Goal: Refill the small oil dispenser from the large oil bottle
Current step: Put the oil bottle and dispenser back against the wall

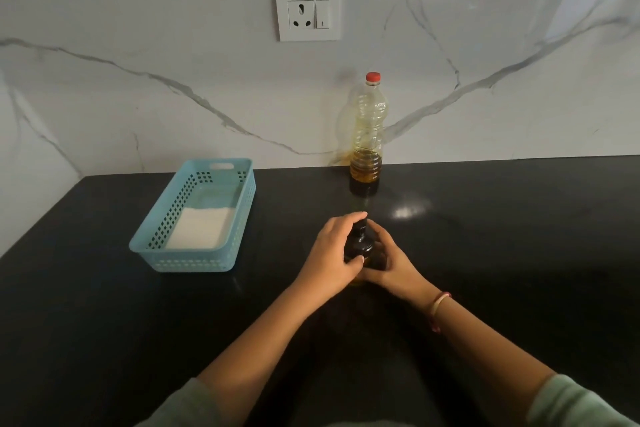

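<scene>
In the head view, the small dark round-bodied oil dispenser is largely covered by both hands and is hard to tell from the glossy black countertop; its base is hidden. It is stood upright at mid-counter, neck uppermost. The neck is gripped by the curled left hand, the body by the right hand. The large clear plastic oil bottle with a red cap is stood upright against the wall, well behind.

On the worktop, the large oil bottle stands at twelve o'clock behind the small oil dispenser, against the wall, the basket at its ten o'clock.
</scene>
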### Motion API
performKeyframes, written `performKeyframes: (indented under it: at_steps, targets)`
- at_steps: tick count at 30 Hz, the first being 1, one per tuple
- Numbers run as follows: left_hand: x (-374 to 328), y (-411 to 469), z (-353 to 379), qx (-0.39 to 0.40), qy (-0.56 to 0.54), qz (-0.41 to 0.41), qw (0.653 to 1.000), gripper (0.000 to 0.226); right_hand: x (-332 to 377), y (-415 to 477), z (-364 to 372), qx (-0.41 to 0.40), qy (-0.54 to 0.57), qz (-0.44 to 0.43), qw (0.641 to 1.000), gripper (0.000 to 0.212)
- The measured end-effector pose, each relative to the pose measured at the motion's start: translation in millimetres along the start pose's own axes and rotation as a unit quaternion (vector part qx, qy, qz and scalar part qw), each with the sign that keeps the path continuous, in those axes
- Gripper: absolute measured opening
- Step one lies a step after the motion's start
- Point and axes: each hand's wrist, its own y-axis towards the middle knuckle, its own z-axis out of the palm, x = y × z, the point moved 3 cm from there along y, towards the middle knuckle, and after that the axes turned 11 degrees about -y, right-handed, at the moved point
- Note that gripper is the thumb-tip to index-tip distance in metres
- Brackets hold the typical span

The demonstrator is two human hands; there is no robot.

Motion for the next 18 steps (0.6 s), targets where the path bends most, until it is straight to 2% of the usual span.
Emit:
performKeyframes:
  at_steps: [3, 9, 13, 18]
  targets:
    - [2, 1, -1, -0.002, -0.003, 0.002, 1.0, 0.075, -5, 9, 1, 0.011, -0.012, 0.007, 1.0, 0.101]
    - [4, 1, -3, -0.004, -0.013, 0.021, 1.0, 0.076, -11, 18, 6, 0.004, -0.032, 0.002, 0.999, 0.073]
    - [8, 4, -3, -0.017, -0.022, 0.023, 0.999, 0.082, -12, 21, 6, -0.018, -0.043, -0.011, 0.999, 0.069]
    - [16, 9, -5, -0.04, -0.03, 0.022, 0.998, 0.078, -12, 31, 3, -0.02, -0.046, -0.021, 0.998, 0.066]
